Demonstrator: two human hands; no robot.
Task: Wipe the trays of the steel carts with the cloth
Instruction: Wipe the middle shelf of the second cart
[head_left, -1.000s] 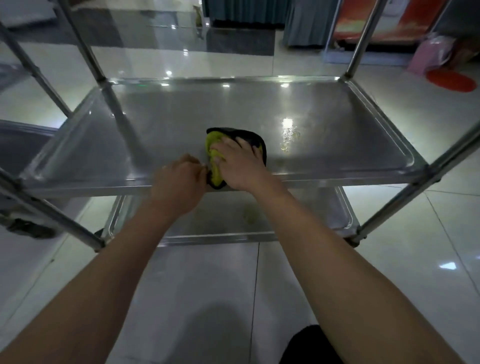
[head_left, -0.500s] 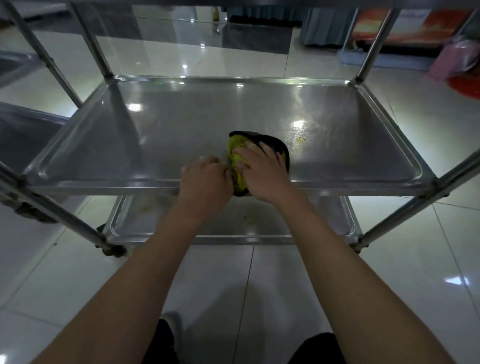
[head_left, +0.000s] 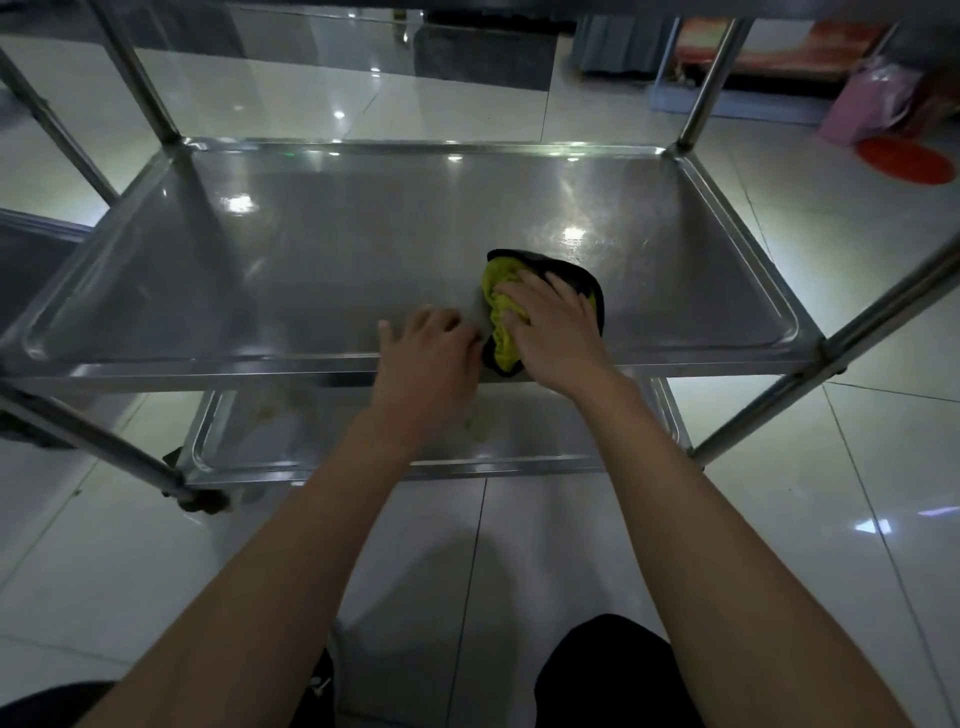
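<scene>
From the head camera, the right hand (head_left: 556, 327) lies flat on the yellow-and-black cloth (head_left: 501, 325), fingers spread and pressing it onto the middle tray (head_left: 322, 260) of the steel cart (head_left: 696, 83). That grip reads as a pressing palm, not a pinch, which suits pushing the cloth across the steel. The left hand (head_left: 428, 348) sits just left of the cloth at the tray's near edge, fingers loose and holding nothing; it is blurred, so whether it touches the cloth I cannot tell. The cloth is bunched, yellow folds showing at its left, a black border curling round the far and right sides. It lies right of centre, near the front rim. Below, the lower tray (head_left: 545, 431) shows yellowish smears, likely not yet wiped.
</scene>
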